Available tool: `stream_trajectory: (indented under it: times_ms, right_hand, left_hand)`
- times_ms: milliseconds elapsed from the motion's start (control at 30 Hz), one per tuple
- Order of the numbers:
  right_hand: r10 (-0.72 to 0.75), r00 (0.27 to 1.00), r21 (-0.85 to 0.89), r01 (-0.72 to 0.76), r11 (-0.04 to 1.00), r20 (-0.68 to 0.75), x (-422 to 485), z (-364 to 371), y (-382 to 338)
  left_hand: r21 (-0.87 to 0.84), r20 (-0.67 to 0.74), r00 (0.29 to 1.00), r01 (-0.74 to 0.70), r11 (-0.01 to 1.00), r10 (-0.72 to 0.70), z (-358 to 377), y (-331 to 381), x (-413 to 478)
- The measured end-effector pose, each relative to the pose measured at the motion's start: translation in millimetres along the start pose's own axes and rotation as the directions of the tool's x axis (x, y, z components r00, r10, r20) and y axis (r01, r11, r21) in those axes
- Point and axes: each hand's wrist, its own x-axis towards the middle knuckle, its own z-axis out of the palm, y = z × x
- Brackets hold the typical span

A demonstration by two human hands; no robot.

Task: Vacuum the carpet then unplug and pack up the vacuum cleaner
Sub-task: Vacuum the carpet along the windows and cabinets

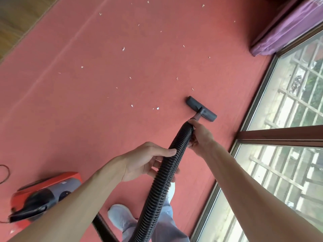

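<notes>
A red carpet covers the floor, strewn with several small white scraps. The grey floor nozzle rests flat on the carpet near the window. A black ribbed hose runs from it down past my legs. My right hand grips the hose's top end just behind the nozzle. My left hand is wrapped around the hose lower down. The red and grey vacuum body sits on the carpet at lower left, behind my left forearm.
A floor-to-ceiling window with a brown frame bounds the carpet on the right. A purple cushion lies at the top right corner. Wooden floor shows at top left. A thin cord loops at the left edge. My shoe stands below.
</notes>
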Motion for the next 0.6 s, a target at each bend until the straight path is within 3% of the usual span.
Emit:
stream_trajectory:
  times_ms: [333,500,600]
  right_hand:
    - [-0.04,0.998,-0.083,0.036,0.996,-0.042,-55.7,20.7,48.0]
    - [-0.075,0.995,-0.2,0.062,0.978,-0.061,-34.5,22.0,42.6]
    - [-0.103,0.994,-0.304,0.086,0.949,-0.041,-11.9,21.3,18.8]
  left_hand:
    - [-0.063,0.036,0.999,-0.005,0.998,0.008,-2.2,-41.3,-60.3]
    - [-0.12,-0.013,1.0,-0.023,0.992,0.022,-1.9,-51.0,-49.0]
    - [-0.122,-0.113,0.993,-0.051,0.991,0.037,2.3,-45.1,-25.7]
